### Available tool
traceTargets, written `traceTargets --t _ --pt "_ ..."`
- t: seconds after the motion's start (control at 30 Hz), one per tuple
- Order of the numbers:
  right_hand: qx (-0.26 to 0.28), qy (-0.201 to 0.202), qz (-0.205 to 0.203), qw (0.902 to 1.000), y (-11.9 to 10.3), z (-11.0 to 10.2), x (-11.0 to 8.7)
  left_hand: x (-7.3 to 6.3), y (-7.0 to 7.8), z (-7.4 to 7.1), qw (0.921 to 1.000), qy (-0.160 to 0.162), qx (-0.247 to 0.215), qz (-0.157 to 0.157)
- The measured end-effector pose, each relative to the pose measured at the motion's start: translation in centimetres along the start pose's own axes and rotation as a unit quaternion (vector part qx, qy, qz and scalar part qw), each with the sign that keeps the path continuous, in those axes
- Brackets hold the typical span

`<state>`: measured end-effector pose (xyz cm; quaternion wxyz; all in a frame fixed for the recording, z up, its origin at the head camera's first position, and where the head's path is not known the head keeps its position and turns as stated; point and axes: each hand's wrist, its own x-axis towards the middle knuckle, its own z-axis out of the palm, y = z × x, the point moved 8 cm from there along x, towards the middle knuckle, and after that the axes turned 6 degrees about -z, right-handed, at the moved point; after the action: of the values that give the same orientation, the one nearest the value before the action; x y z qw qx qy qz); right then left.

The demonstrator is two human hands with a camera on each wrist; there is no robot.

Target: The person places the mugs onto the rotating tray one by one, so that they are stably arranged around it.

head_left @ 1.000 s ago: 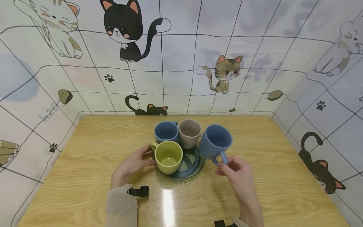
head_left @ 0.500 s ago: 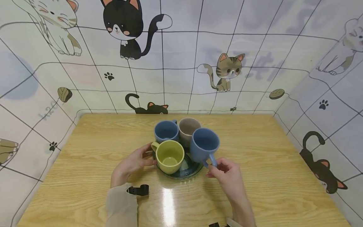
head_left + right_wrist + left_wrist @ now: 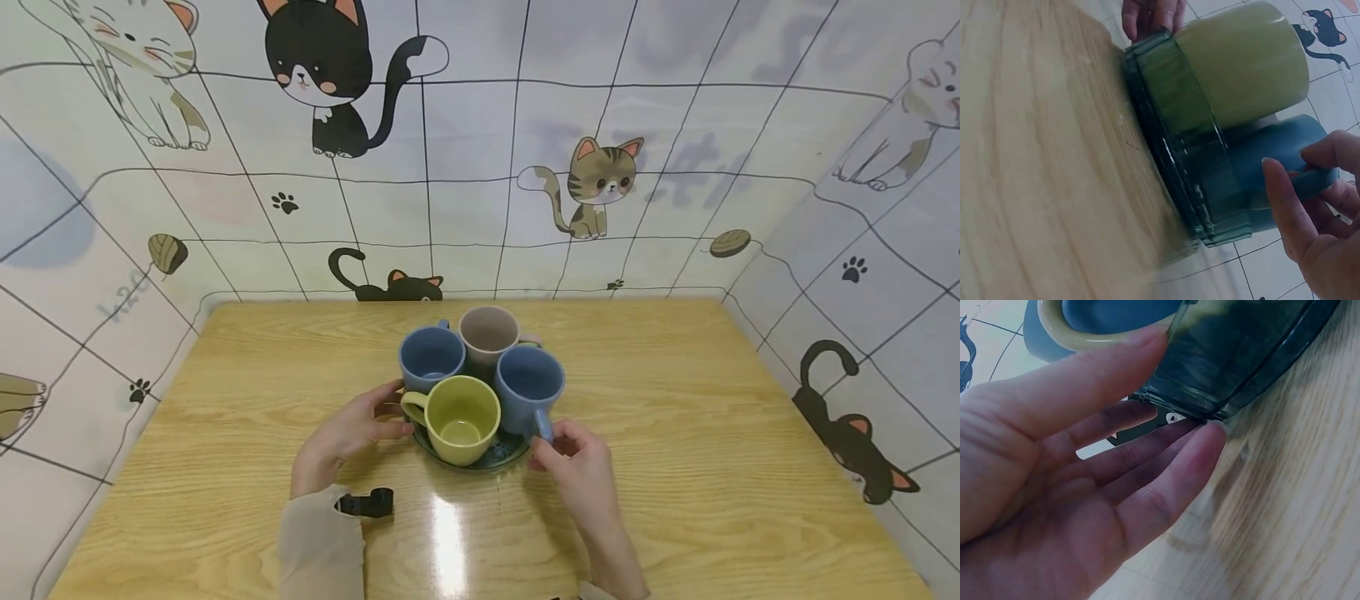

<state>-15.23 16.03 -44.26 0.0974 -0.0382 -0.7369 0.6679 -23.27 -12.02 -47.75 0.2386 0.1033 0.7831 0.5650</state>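
Note:
In the head view my right hand (image 3: 581,475) pinches the handle of a blue mug (image 3: 527,387). That mug stands within the right side of a round, dark green glass dish (image 3: 501,455), among other mugs. The right wrist view shows thumb and fingers on its handle, above the dish's clear wall (image 3: 1175,134). My left hand (image 3: 347,435) grips the dish's left edge, with fingertips at its rim and underside in the left wrist view. A yellow mug (image 3: 459,417), a second blue mug (image 3: 431,358) and a greyish-pink mug (image 3: 487,333) crowd together in the dish.
The dish stands on a light wooden table (image 3: 712,467). Behind and beside it rise walls covered with cat-patterned sheeting (image 3: 480,133). A black strap (image 3: 367,503) sits at the left wrist.
My right hand has brought the blue mug leftward and down into the dish. The yellow mug has shifted slightly right, and the other two mugs slightly left. My left hand has stayed put.

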Motion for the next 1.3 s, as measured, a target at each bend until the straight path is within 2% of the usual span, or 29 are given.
traceTargets --t 0.13,0.27,0.47,0.7,0.83,1.13,1.3 --pt "-0.004 0.012 0.004 0.9999 0.3 0.3 -0.1 -0.1 0.3 0.1 0.9999 -0.005 0.004 0.010" --pt "-0.023 0.017 0.000 0.9996 0.3 0.7 -0.1 -0.2 0.2 0.0 1.0000 0.001 0.007 -0.004" --pt "-0.074 0.013 -0.003 0.9972 0.4 1.5 -0.1 -0.3 0.0 -0.2 0.9996 0.011 0.016 -0.019" --pt "-0.126 0.013 -0.006 0.9920 0.3 2.1 -0.3 -0.5 0.2 -0.1 0.9997 0.012 0.012 -0.020" --pt "-0.125 0.015 -0.004 0.9920 0.2 2.6 -0.4 -0.5 0.3 0.0 0.9998 0.009 0.009 -0.014" --pt "-0.110 0.017 0.003 0.9938 0.6 2.8 -0.4 -0.8 0.0 -0.2 0.9995 0.018 0.009 -0.023" --pt "-0.109 0.011 0.010 0.9939 0.6 2.7 -0.3 -0.7 0.3 -0.1 0.9995 0.022 0.016 -0.013"
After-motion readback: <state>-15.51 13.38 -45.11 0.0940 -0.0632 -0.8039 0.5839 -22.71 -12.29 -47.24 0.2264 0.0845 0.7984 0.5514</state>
